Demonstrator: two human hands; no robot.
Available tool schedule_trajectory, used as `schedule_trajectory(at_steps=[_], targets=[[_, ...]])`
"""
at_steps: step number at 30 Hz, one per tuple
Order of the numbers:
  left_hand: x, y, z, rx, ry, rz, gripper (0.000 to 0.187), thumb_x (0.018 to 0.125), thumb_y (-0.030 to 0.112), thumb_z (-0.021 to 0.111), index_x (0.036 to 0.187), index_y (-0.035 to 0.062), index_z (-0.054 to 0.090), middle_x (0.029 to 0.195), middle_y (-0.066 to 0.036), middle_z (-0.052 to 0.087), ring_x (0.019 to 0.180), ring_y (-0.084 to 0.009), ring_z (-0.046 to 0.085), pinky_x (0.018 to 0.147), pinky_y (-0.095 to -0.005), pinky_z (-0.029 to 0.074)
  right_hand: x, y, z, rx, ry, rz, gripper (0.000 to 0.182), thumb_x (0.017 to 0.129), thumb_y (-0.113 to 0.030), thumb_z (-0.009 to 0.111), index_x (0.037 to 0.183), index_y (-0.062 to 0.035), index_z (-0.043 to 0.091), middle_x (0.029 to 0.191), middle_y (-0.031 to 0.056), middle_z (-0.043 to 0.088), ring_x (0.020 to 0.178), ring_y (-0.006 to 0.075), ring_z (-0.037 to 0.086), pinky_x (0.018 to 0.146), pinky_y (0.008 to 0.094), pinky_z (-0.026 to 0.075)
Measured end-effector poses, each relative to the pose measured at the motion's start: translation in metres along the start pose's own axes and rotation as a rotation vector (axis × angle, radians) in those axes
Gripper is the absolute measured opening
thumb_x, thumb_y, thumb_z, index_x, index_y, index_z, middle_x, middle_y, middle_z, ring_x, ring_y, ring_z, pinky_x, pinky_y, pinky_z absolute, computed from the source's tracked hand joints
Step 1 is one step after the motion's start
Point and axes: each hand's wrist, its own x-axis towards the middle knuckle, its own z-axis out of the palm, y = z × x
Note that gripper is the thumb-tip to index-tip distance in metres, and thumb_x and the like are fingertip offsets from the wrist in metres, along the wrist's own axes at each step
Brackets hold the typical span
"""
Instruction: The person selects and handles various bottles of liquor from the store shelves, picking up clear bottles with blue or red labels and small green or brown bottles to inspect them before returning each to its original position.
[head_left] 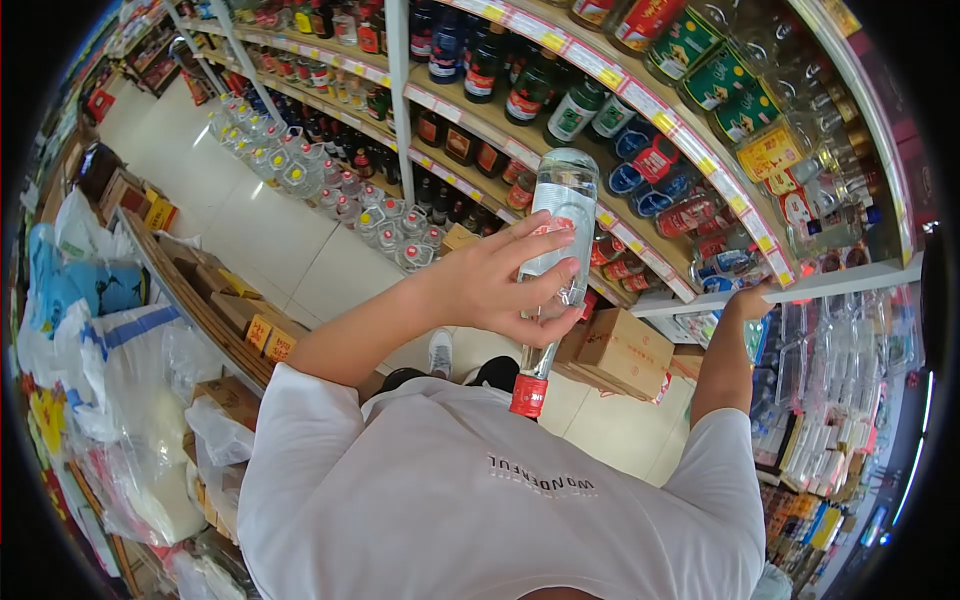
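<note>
My left hand (510, 275) is wrapped round a clear glass bottle (566, 185) with a pale label and a red cap. The bottle's base points toward the shelves and its cap toward my shirt. Part of the label is hidden behind my fingers. On the right, my right hand (750, 302) is at the white shelf end (800, 283), close to bottles on the shelf. Its fingers are mostly hidden there, so their grip does not show.
Shelves (470, 112) of bottles curve across the front. Large clear jugs (290, 165) stand on the tiled floor. A cardboard box (625, 350) sits below the shelves. On the left are a wooden counter edge (195, 290) and plastic bags (130, 370). Packaged goods (845, 350) fill the right.
</note>
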Motion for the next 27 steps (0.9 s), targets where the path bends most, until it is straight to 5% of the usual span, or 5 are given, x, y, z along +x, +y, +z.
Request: schedule_trajectory(at_steps=[5,10,13,20,27], targets=[[-0.004,0.001,-0.026,0.066,0.02,0.065,0.04,0.07,0.018,0.077,0.105,0.0099,0.061,0.122,-0.01,0.052,0.113,-0.0372,0.056,0.094,-0.0561,0.054,0.013,0.022,0.008,0.153,-0.052,-0.039,0.063,0.088,-0.052,0.066,0.106,0.0089,0.062,0.094,0.0209,0.068,0.078,0.031,0.067,0.059,0.0418,0.053],[-0.02,0.02,-0.035,-0.081,0.025,-0.261,0.05,0.069,0.02,0.083,0.112,0.022,0.058,0.117,-0.011,0.052,0.109,-0.0333,0.056,0.098,-0.0514,0.052,0.013,0.019,0.003,0.035,-0.075,-0.039,0.07,0.086,-0.057,0.065,0.099,0.0112,0.062,0.088,0.022,0.069,0.077,0.0323,0.066,0.065,0.0438,0.053],[-0.028,0.016,-0.04,-0.135,0.103,-0.37,0.061,0.068,0.018,0.085,0.121,0.0139,0.054,0.119,-0.015,0.052,0.11,-0.0313,0.054,0.097,-0.0468,0.051,0.022,0.034,0.008,0.007,-0.068,-0.047,0.076,0.083,-0.063,0.065,0.096,0.012,0.062,0.084,0.0226,0.069,0.076,0.0359,0.067,0.069,0.0455,0.052],[-0.042,0.011,-0.033,-1.041,0.756,-1.402,0.051,0.087,0.017,0.066,0.13,0.0095,0.04,0.118,-0.01,0.057,0.106,-0.0242,0.062,0.097,-0.044,0.05,0.023,0.037,0.009,-0.046,-0.073,-0.026,0.071,0.086,-0.062,0.062,0.09,0.0091,0.063,0.071,0.0164,0.068,0.065,0.0305,0.067,0.062,0.0434,0.052],[-0.058,0.008,-0.027,-1.294,0.876,-1.62,0.04,0.092,0.035,0.06,0.123,0.012,0.051,0.117,-0.007,0.063,0.108,-0.0244,0.062,0.094,-0.0466,0.05,0.026,0.04,0.007,-0.035,-0.108,-0.042,0.063,0.088,-0.055,0.064,0.087,0.0083,0.064,0.069,0.0145,0.067,0.061,0.0278,0.065,0.059,0.0414,0.05]])
